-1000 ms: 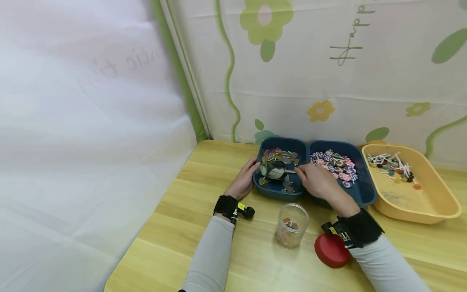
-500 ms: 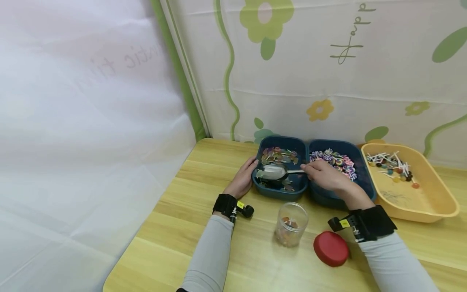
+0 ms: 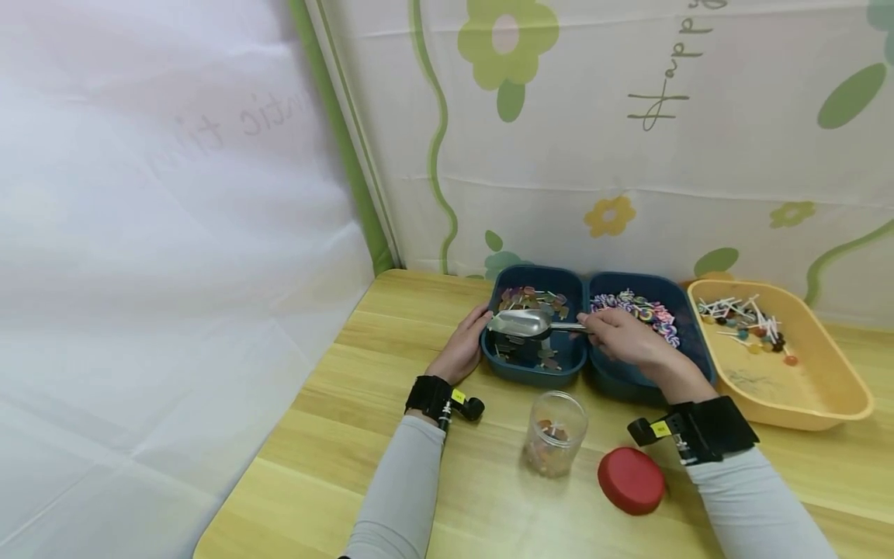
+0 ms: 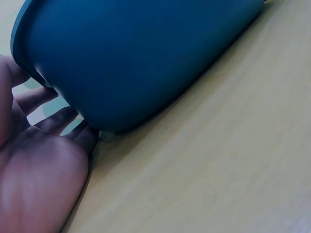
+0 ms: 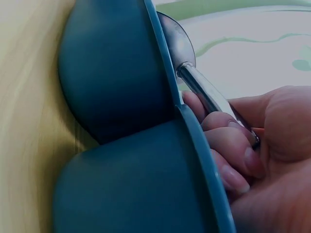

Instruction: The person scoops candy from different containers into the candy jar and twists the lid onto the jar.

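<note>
In the head view my right hand (image 3: 621, 336) grips the handle of a silver metal scoop (image 3: 520, 323). The scoop's bowl lies above the left blue bin (image 3: 534, 378), among small brownish and greenish lollipops (image 3: 531, 299). In the right wrist view my fingers (image 5: 228, 141) curl round the scoop handle (image 5: 206, 90) beside the bin rims. My left hand (image 3: 461, 345) rests against the left bin's outer side. Its fairly straight fingers touch the wall in the left wrist view. A clear jar (image 3: 556, 431) in front holds some brownish candies.
A second blue bin (image 3: 698, 371) with striped swirl lollipops stands right of the first, partly behind my right hand. Farther right is a yellow bin (image 3: 817, 388) with round lollipops. A red lid (image 3: 632, 480) lies beside the jar. A printed cloth hangs behind the table.
The scoop has come up from among the candies in the left bin and turned in my right hand, which shifted slightly right. My left hand has stayed against the bin.
</note>
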